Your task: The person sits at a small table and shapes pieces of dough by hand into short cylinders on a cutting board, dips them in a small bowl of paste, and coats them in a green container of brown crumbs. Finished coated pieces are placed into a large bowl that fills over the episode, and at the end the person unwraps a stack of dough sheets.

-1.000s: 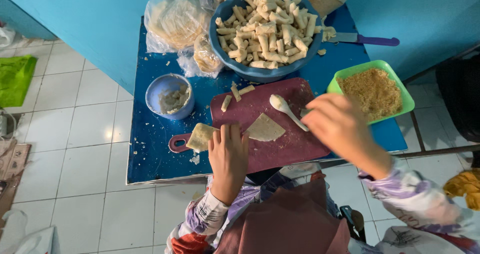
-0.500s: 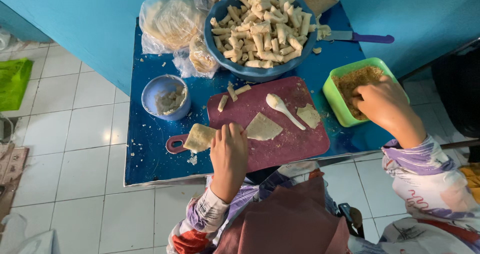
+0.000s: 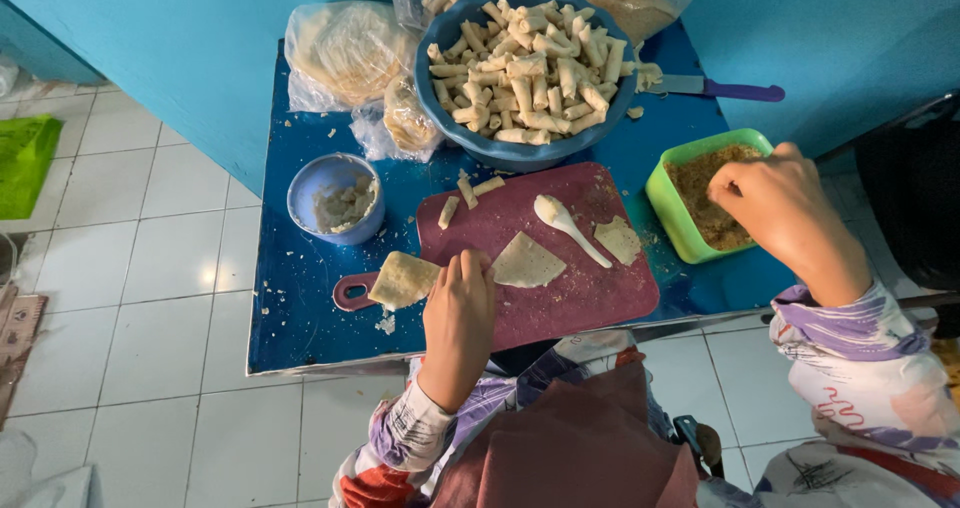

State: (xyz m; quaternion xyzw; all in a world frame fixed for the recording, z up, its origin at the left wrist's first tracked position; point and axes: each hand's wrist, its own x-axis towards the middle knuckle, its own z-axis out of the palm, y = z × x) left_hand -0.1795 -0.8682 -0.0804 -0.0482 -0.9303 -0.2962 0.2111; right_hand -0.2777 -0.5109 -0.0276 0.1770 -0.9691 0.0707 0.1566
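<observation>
Maroon cutting board (image 3: 560, 268) carries a folded wrapper (image 3: 403, 280) beside the left hand (image 3: 458, 313), fingers curled loosely on the board, gripping nothing. Further right, the right hand (image 3: 775, 203) dips pinched fingertips into the green tub (image 3: 668, 193) of crumbs.

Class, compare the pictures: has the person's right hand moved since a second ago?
Yes. The right hand has left the maroon cutting board and moved to its right, now reaching into the green container of brown crumbs.

We see a small blue table (image 3: 300, 308) set against a turquoise wall (image 3: 180, 28), standing on a white tiled floor (image 3: 150, 268) that catches soft daylight glints.
</observation>
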